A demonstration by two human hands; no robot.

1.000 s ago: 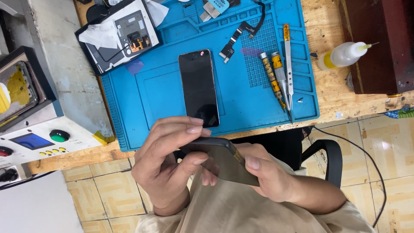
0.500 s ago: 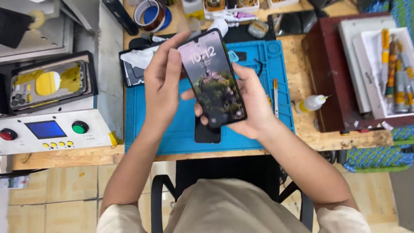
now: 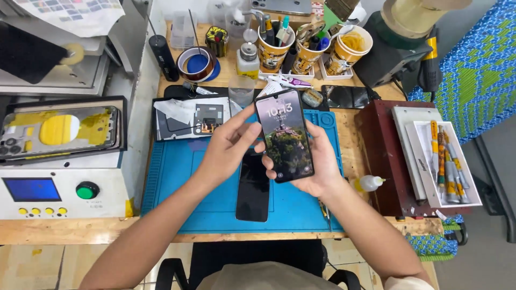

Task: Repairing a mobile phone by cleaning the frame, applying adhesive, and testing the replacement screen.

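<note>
Lit phone (image 3: 284, 136) cradled in right hand (image 3: 317, 166) (left hand's (image 3: 226, 150) grip seemingly touching).

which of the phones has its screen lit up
The phone held up in both hands, right hand cradling it and left hand at its edge, shows a lit picture. The phone on the blue mat below it is dark.

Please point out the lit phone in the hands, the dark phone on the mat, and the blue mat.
lit phone (image 3: 284, 135), head view, middle of its screen
dark phone (image 3: 253, 188), head view, middle of its black glass
blue mat (image 3: 177, 182), head view, bare left part
</note>
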